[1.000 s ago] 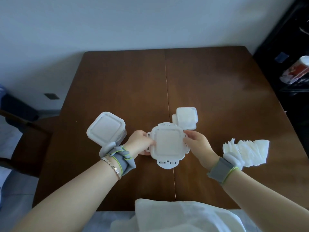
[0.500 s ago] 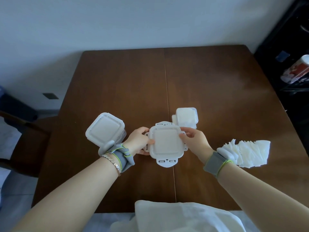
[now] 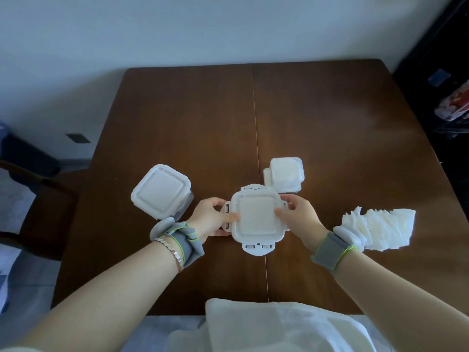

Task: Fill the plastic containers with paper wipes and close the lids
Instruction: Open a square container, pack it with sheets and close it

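A white square plastic container [image 3: 256, 219] sits at the table's middle with its lid on top and the near and far latch flaps splayed outward. My left hand [image 3: 212, 216] grips its left side, thumb on the lid. My right hand [image 3: 297, 215] holds the right side, fingers over the right flap. A second container [image 3: 160, 191] with its lid on stands to the left. A smaller container [image 3: 285, 177] full of white wipes stands behind on the right. A fanned stack of paper wipes [image 3: 378, 231] lies at the right.
The brown wooden table [image 3: 330, 128] has a seam down its middle. A white cloth [image 3: 274, 326] lies over the near edge. A dark chair [image 3: 38, 199] stands at the left, and dark shelving with a red and white package [image 3: 454, 102] at the right.
My hands have shifted slightly on the middle container, the right fingers moving further onto the lid's right side. The container has stayed in place.
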The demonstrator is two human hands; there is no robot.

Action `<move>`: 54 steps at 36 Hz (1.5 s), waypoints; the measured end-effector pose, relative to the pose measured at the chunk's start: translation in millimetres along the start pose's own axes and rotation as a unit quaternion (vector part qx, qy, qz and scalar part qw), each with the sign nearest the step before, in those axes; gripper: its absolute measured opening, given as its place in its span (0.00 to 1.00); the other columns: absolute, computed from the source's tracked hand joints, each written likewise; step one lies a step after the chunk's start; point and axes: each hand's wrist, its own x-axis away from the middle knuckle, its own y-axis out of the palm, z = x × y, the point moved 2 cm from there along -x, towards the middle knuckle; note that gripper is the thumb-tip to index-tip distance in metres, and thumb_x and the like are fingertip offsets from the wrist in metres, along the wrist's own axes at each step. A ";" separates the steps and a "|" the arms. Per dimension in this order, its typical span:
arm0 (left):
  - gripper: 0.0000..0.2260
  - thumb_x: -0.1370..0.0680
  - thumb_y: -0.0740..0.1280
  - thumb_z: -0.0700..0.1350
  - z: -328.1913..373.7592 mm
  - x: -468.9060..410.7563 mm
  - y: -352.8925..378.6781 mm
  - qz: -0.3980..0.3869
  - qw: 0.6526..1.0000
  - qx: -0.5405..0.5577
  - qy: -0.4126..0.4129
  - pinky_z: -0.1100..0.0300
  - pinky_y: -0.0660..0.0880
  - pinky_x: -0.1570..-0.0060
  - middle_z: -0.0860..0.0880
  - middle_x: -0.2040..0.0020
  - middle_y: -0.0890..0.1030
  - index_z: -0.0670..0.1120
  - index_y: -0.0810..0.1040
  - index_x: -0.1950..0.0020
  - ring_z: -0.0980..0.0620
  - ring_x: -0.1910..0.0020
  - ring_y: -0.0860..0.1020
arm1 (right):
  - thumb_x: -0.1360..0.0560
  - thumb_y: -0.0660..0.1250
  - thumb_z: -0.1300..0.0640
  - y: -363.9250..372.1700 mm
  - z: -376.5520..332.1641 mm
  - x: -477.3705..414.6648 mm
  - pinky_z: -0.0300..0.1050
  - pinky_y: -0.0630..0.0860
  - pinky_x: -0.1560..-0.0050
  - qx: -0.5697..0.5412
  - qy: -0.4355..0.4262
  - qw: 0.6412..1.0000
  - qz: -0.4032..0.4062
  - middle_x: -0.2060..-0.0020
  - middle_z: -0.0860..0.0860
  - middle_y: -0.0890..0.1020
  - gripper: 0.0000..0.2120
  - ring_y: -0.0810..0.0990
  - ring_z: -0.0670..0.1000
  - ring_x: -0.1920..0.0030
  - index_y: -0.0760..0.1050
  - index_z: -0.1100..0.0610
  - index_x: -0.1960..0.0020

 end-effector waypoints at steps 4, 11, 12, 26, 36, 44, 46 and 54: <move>0.21 0.33 0.76 0.38 0.8 -6.8 -0.4 0.057 0.997 -0.059 0.013 0.50 0.81 0.58 0.42 0.47 0.78 0.41 0.75 0.42 0.43 0.49 0.79 | 0.26 0.66 0.60 -1.4 -0.4 1.1 0.45 0.75 0.50 0.028 0.017 0.999 0.024 0.48 0.53 0.78 0.18 0.77 0.53 0.49 0.71 0.57 0.36; 0.06 0.31 0.74 0.38 8.7 -5.0 5.9 0.083 0.986 -0.143 0.029 0.47 0.80 0.51 0.36 0.54 0.83 0.37 0.80 0.60 0.40 0.53 0.82 | 0.28 0.68 0.54 -7.1 1.5 5.4 0.42 0.76 0.64 0.097 0.020 0.993 0.058 0.64 0.54 0.82 0.10 0.80 0.52 0.62 0.82 0.61 0.56; 0.04 0.30 0.73 0.35 10.2 -4.8 6.2 0.070 0.992 -0.108 0.013 0.46 0.81 0.52 0.35 0.52 0.82 0.36 0.79 0.59 0.39 0.52 0.82 | 0.28 0.68 0.55 -6.1 0.6 6.2 0.46 0.79 0.62 0.099 0.013 0.993 0.062 0.64 0.56 0.83 0.10 0.80 0.56 0.62 0.82 0.61 0.58; 0.07 0.26 0.66 0.32 13.7 -0.4 4.7 -0.013 0.999 -0.037 -0.012 0.53 0.80 0.57 0.40 0.52 0.82 0.41 0.78 0.51 0.43 0.53 0.81 | 0.39 0.72 0.35 26.9 -26.0 10.8 0.57 0.41 0.26 0.569 -0.295 0.759 -0.117 0.24 0.56 0.43 0.59 0.42 0.58 0.24 0.38 0.56 0.24; 0.10 0.27 0.68 0.33 13.4 -1.4 4.5 -0.012 1.000 -0.026 -0.007 0.52 0.80 0.55 0.37 0.49 0.82 0.40 0.77 0.46 0.40 0.49 0.81 | 0.42 0.73 0.36 37.8 -22.5 -4.4 0.56 0.54 0.29 0.596 -0.321 0.729 -0.100 0.31 0.58 0.58 0.60 0.57 0.59 0.31 0.38 0.51 0.25; 0.01 0.26 0.68 0.37 13.1 -3.0 0.1 0.004 0.989 -0.138 0.057 0.47 0.80 0.51 0.38 0.51 0.81 0.41 0.77 0.56 0.40 0.51 0.81 | 0.42 0.73 0.40 43.4 -22.5 -3.6 0.56 0.58 0.32 0.597 -0.321 0.731 -0.081 0.33 0.58 0.60 0.58 0.60 0.59 0.34 0.40 0.52 0.25; 0.09 0.25 0.66 0.44 17.3 -3.8 -3.6 0.054 0.959 -0.252 0.122 0.48 0.79 0.51 0.40 0.54 0.82 0.39 0.78 0.51 0.42 0.53 0.81 | 0.40 0.73 0.41 45.1 -26.5 -2.8 0.57 0.55 0.30 0.593 -0.322 0.733 -0.084 0.31 0.59 0.58 0.57 0.58 0.60 0.31 0.40 0.53 0.25; 0.32 0.28 0.70 0.53 44.9 -3.6 -58.4 0.341 0.791 -0.397 0.315 0.49 0.67 0.35 0.40 0.32 0.70 0.42 0.64 0.29 0.40 0.32 0.68 | 0.39 0.74 0.44 49.4 -93.1 -40.5 0.61 0.42 0.27 0.586 -0.356 0.728 -0.019 0.28 0.60 0.54 0.57 0.50 0.60 0.27 0.40 0.53 0.24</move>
